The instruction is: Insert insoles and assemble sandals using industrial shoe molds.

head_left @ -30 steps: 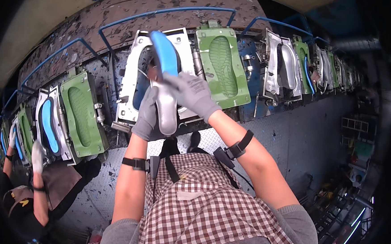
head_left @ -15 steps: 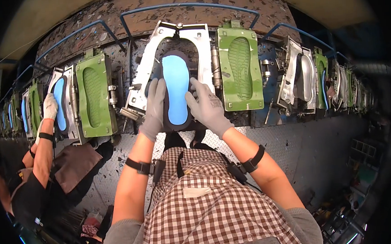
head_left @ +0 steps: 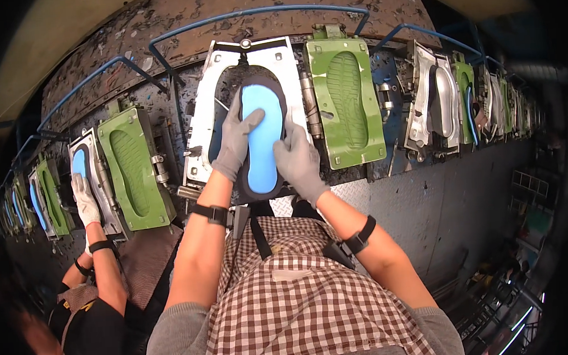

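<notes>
A blue insole-shaped piece with a dark border (head_left: 260,140) is held between my gloved hands, toe end pointing away from me. My left hand (head_left: 235,141) grips its left edge, thumb across the blue face and fingers partly behind it. On the right edge, my right hand (head_left: 300,162) is closed with bent fingers; the fingertips are partly hidden. Behind the piece lies an open shoe mould, its silver frame (head_left: 200,121) having a foot-shaped opening. The green mould plate (head_left: 346,102) with a ridged sole-shaped hollow stands hinged at the right.
A co-worker's gloved hand (head_left: 85,199) touches another silver mould at the left, beside a green plate (head_left: 134,167). More moulds, including a silver one (head_left: 432,103), line the bench. A blue rail (head_left: 261,11) runs behind, before a debris-strewn surface (head_left: 221,2).
My left thumb has come over the blue face, and both hands have closed on the piece's edges. The piece has shifted slightly right and nearer me. My view has turned a little.
</notes>
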### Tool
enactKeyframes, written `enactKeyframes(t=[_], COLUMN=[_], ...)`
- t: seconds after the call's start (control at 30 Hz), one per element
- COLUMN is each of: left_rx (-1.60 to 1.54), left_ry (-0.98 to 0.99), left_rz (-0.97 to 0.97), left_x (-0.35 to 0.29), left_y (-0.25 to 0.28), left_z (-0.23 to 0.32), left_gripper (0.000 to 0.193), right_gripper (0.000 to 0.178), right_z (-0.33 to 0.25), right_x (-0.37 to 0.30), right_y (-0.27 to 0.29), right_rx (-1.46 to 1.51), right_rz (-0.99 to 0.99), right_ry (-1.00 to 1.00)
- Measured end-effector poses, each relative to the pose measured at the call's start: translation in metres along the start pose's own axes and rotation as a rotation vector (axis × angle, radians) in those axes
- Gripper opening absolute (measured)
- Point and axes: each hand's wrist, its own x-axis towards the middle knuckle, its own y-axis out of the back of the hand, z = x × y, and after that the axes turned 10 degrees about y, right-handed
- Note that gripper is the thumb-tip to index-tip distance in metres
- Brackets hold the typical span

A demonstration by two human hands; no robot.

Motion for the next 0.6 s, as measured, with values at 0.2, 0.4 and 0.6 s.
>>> enactKeyframes(t=[0.2, 0.4, 0.6], left_rx=[-0.018, 0.167, 0.656], left_ry=[-0.14, -0.012, -0.281], left_rz=[0.123, 0.345, 0.45], left_x=[0.046, 0.029, -0.046], left_y=[-0.025, -0.034, -0.044], left_z=[0.019, -0.017, -0.052], left_gripper=[0.081, 0.088, 0.07], right_gripper=[0.057, 0.06, 0.044], right_z=[0.006, 0.009, 0.139], right_x=[0.068, 0.05, 0.012], right_y=[0.012, 0.059, 0.227], right_rx=[-0.32, -0.356, -0.042], right_rz=[0.125, -0.15, 0.588], right_ry=[0.21, 0.1, 0.368])
